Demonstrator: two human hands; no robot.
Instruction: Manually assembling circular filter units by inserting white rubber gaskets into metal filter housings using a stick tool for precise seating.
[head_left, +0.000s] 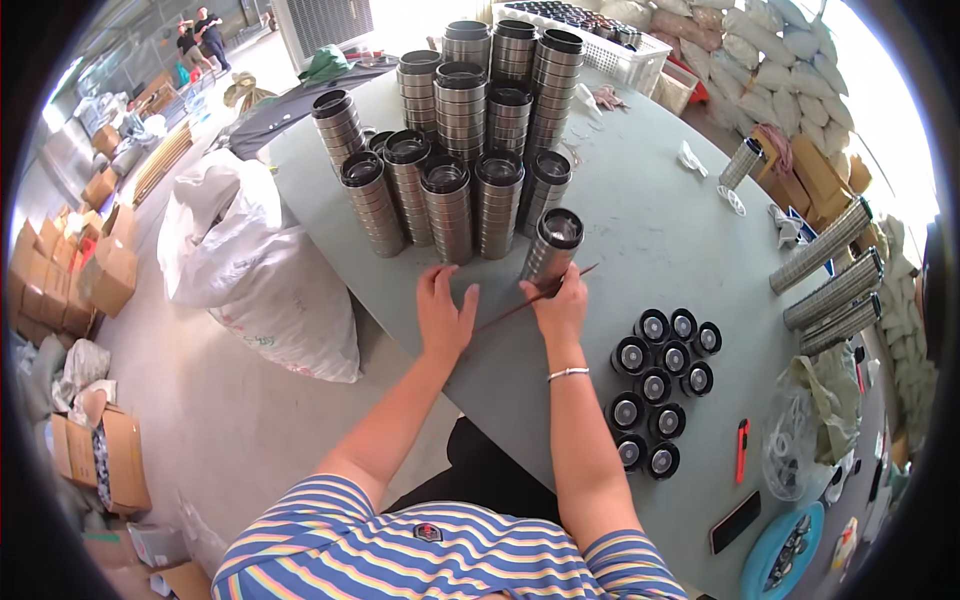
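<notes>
My right hand is closed around a thin dark reddish-brown strip, at the foot of a silver stack of ring-like metal pieces with a black top. Whether its fingers also grip that stack is hard to see. My left hand rests on the table with its fingers apart and nothing in them, close to the strip's left end. Just beyond both hands stand several similar stacks, upright and grouped together. To the right of my right forearm lies a cluster of black round caps with pale centres.
The grey-green table has a curved left edge beside a large white sack. Along the right lie leaning metal stacks, a red utility knife, a phone and a blue basin. A white crate stands at the back.
</notes>
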